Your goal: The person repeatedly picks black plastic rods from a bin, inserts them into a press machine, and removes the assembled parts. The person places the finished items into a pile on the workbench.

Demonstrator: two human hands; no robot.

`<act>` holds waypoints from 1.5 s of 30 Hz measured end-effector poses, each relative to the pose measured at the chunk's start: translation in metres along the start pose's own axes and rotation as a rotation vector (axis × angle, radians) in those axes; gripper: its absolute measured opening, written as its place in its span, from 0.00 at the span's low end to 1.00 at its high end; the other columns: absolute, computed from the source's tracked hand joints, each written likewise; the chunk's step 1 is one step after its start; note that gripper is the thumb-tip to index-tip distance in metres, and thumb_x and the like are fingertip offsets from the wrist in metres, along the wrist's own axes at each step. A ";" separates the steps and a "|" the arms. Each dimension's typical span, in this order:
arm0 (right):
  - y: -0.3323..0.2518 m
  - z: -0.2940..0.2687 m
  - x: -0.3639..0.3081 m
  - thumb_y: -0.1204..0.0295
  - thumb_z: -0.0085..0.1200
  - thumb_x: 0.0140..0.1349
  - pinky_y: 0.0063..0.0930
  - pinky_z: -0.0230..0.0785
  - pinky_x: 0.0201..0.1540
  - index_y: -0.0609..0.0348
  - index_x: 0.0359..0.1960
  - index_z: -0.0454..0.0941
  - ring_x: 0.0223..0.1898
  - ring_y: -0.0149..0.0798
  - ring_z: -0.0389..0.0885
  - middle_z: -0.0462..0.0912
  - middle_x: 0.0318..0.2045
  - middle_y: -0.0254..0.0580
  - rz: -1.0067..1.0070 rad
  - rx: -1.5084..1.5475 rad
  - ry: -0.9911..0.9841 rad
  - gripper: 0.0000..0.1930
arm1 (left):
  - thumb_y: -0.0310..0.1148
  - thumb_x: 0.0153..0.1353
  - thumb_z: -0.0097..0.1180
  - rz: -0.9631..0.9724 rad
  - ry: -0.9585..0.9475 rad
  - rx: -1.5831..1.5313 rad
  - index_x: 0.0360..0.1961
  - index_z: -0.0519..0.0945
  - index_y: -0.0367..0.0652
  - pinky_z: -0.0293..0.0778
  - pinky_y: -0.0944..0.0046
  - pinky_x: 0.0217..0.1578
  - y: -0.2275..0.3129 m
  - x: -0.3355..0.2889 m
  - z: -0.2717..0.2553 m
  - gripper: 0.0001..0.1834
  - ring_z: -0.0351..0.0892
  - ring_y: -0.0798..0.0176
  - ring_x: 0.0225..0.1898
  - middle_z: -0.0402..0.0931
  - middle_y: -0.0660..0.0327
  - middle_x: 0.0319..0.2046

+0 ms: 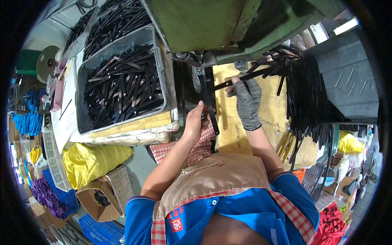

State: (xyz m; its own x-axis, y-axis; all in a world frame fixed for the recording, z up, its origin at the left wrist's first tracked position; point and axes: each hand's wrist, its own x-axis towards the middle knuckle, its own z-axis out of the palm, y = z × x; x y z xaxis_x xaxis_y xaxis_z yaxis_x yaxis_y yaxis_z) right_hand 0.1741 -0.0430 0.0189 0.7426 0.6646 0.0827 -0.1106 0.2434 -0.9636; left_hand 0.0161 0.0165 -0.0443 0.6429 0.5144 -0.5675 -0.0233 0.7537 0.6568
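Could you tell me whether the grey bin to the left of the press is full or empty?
Nearly full: the grey bin holds a loose heap of black metal strips reaching close to its rim.

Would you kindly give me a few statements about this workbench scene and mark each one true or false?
1. The right hand wears a grey glove. True.
2. The left hand is gloved as well. False: it is bare.
3. The grey bin at the person's left holds black metal strips. True.
4. The right hand holds a yellow bag. False: it grips a long black strip; the yellow bag lies lower left, near a cardboard box.
5. A pile of black strips lies to the right of the gloved hand. True.
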 end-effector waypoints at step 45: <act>0.001 -0.208 0.234 0.49 0.48 0.60 0.43 0.63 0.59 0.54 0.58 0.70 0.59 0.52 0.69 0.71 0.56 0.57 0.129 -1.767 0.150 0.29 | 0.49 0.71 0.41 0.561 0.335 -0.103 0.21 0.68 0.42 0.46 0.72 0.12 0.050 -0.026 -0.019 0.25 0.50 0.74 0.11 0.56 0.67 0.12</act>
State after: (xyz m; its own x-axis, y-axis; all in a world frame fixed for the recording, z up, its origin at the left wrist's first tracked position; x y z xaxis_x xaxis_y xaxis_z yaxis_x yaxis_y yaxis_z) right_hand 0.4849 -0.0340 -0.0160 0.8468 0.5275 0.0679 0.5315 -0.8442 -0.0692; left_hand -0.0157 0.0488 -0.0060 0.2397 0.9272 -0.2879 -0.3695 0.3613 0.8561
